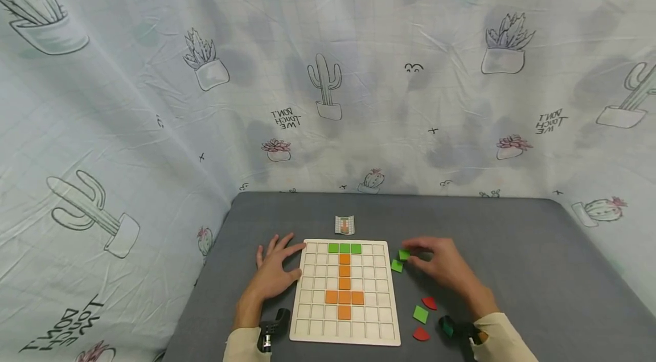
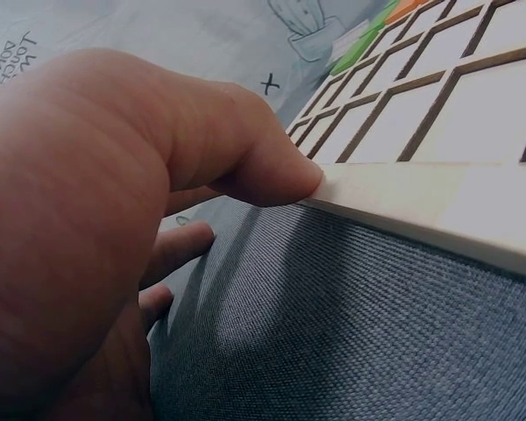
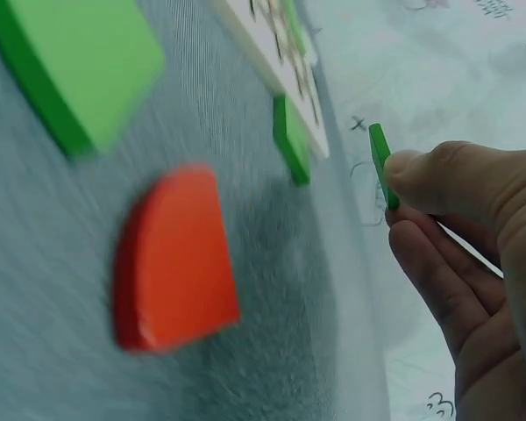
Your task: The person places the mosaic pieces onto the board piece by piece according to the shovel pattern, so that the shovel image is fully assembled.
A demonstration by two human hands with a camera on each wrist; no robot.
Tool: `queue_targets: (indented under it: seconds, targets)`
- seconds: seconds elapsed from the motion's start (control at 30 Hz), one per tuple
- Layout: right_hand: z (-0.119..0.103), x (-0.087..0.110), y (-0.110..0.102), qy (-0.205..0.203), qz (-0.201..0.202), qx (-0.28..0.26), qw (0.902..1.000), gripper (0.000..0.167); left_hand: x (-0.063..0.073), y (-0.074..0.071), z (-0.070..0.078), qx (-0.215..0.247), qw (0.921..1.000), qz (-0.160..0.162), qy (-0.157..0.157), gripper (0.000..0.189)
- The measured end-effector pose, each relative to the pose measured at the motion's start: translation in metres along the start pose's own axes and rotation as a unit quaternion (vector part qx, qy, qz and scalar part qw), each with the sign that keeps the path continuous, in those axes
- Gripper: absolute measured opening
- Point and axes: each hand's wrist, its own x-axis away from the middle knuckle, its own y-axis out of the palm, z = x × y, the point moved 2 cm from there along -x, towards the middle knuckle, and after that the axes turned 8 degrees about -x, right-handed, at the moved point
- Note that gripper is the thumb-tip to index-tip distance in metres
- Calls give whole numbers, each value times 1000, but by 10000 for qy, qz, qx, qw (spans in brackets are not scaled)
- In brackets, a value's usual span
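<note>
A pale wooden grid board lies on the grey tabletop; green square tiles fill part of its far row, and orange tiles run down the middle with one either side. My left hand is at the board's left edge, fingers spread; in the left wrist view a fingertip touches the rim. Right of the board, my right hand pinches a green square tile between thumb and fingers, seen nearly edge-on in the right wrist view. Another green tile lies close by, beside the board.
Nearer on the right lie a green tile and two red quarter-round pieces, one farther and one nearer. A small printed card lies beyond the board. Plant-patterned cloth hangs behind the table.
</note>
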Motion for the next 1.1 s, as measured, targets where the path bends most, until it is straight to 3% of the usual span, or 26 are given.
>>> queue_targets:
  seconds: [0.5,0.63,0.9,1.1]
  targets:
    - [-45,31,16,224,447,-256,9984,33,0,0,0,-81,9999,59,-34,61]
    - [-54,35,22,74,523,-446,9976,35,0,0,-1,-52,10000,42,-35,61]
    - [-72,40,40,59,140,-868,9961,30,0,2,-1,13,9998,189,43,61]
    - [-84,43,54,-139,-72,-1109,9937,28,0,1,1,-22,9999,119,-47,61]
